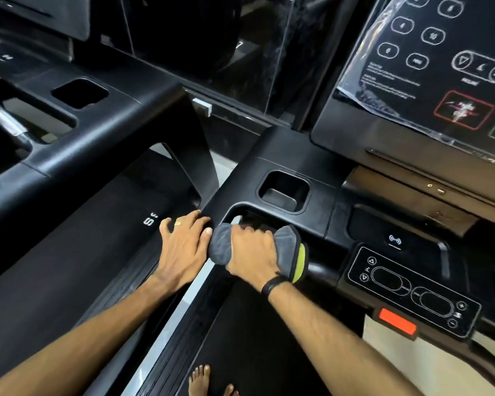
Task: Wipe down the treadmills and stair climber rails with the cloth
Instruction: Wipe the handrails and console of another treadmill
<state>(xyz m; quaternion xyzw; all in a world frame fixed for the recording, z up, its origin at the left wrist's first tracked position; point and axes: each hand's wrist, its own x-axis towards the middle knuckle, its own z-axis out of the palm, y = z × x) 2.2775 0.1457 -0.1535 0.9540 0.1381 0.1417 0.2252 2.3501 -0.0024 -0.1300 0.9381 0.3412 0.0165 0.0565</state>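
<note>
Partly hidden under right hand: grey cloth.

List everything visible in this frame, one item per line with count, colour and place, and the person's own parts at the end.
cloth: one, grey with a yellow-green edge, wrapped over the front handlebar under the right hand
console: one, black with white markings under clear plastic film, upper right
cup holder: one, black, just behind the cloth
control panel: one, black with white outlines, right of the cloth
red tab: one, red-orange, below the control panel
second treadmill: one, black, left side
wristband: one, black, on the right wrist
ring: one, gold, on a left finger
left hand: one, resting on the treadmill's corner, fingers spread
right hand: one, gripping the cloth
feet: two, bare, bottom centre on the belt
</note>
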